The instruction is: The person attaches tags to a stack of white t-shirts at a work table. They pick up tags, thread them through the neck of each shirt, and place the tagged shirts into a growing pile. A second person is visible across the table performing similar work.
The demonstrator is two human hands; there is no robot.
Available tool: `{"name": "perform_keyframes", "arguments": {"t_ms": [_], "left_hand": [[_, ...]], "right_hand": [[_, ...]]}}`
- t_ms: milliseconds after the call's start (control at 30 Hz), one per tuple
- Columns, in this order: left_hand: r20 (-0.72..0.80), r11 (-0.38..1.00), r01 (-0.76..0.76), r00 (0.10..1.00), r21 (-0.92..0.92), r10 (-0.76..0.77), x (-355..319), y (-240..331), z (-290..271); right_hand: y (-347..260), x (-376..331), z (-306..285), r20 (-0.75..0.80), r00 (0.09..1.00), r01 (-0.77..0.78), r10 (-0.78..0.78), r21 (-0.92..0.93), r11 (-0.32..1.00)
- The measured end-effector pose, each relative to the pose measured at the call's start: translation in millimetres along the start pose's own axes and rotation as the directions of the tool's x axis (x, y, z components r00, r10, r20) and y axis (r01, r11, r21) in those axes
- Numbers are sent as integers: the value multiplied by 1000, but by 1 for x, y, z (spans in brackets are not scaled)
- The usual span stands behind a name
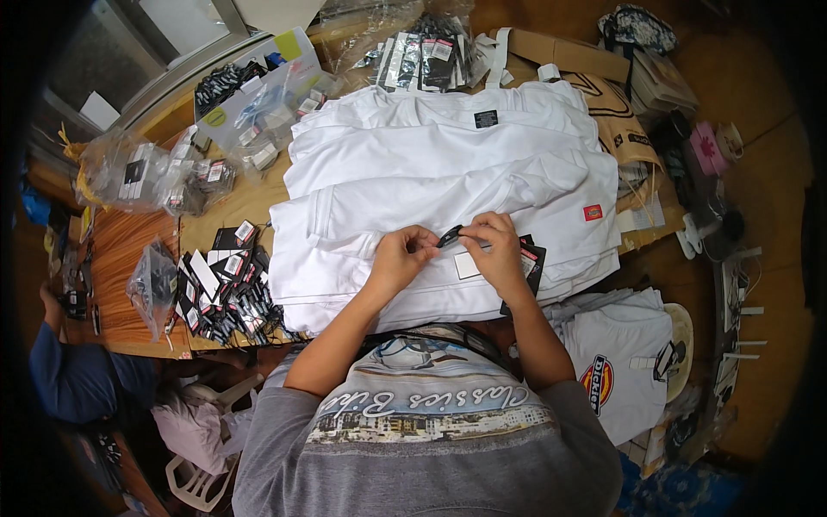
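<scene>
Your left hand and right hand meet over the stack of white shirts, each pinching one end of a small black fastener between thumb and fingertips. That fastener sits slightly tilted just above the front part of the top shirt, its right end higher than its left. Beneath and beside your right hand you have black hang tags and a pale card lying against the fabric; how they join the fastener is too small to tell. A red label shows to the right of your hands, and a black neck label lies farther off, at a collar.

To your left, next to the shirts, spreads a loose heap of tags with black cords, a clear plastic bag beside it. Beyond the collars, more tags rest in clear plastic. Low on your right is another pile of white shirts with a printed emblem.
</scene>
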State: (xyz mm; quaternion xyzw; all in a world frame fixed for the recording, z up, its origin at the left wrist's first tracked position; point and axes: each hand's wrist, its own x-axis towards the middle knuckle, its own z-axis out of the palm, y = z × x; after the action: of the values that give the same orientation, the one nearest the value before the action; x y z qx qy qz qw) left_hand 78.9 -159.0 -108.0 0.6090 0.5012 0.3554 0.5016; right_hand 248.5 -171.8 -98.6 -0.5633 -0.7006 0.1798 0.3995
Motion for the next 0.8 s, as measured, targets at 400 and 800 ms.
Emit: {"name": "perform_keyframes", "arguments": {"t_ms": [400, 800], "left_hand": [[-161, 970, -180, 965, 165, 207, -12, 14, -15], [-125, 776, -427, 899, -464, 420, 2, 34, 5]], "right_hand": [[10, -8, -36, 96, 995, 11, 23, -338, 941], [4, -13, -37, 150, 959, -274, 240, 281, 920]]}}
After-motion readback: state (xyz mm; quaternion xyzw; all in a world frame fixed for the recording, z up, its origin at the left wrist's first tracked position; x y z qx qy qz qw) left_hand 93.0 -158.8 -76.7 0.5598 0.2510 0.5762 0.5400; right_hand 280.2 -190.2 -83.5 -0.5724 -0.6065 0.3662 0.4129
